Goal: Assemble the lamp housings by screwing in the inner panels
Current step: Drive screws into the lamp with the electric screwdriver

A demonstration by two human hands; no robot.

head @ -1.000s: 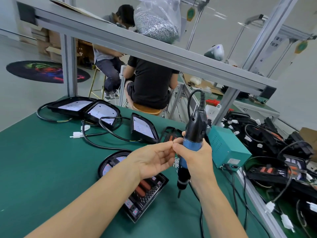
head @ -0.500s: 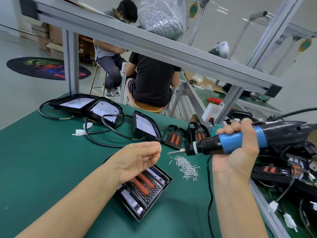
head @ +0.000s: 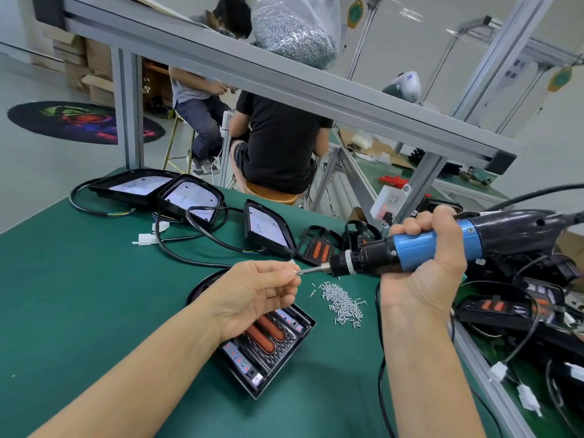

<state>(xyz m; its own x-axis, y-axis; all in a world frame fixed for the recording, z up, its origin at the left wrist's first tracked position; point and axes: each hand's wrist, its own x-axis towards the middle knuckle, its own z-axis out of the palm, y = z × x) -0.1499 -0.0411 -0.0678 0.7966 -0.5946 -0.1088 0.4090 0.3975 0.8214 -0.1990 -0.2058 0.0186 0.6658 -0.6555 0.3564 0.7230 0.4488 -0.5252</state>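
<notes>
Blue-grip driver (head: pixel 442 248) is clenched sideways in the right hand (head: pixel 433 267); left hand (head: pixel 256 292) pinches a screw (head: pixel 296 272) onto its bit. Seat it straight before swinging down to the housing (head: pixel 268 346) under the left wrist, so it won't drop.

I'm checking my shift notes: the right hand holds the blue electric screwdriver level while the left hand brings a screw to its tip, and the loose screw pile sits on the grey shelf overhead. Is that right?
Not quite. The head view shows the loose screw pile lying on the green table, between the lamp housing and the right hand. The rest holds: that hand holds the blue electric screwdriver level and the left hand brings a screw to its tip.
</notes>
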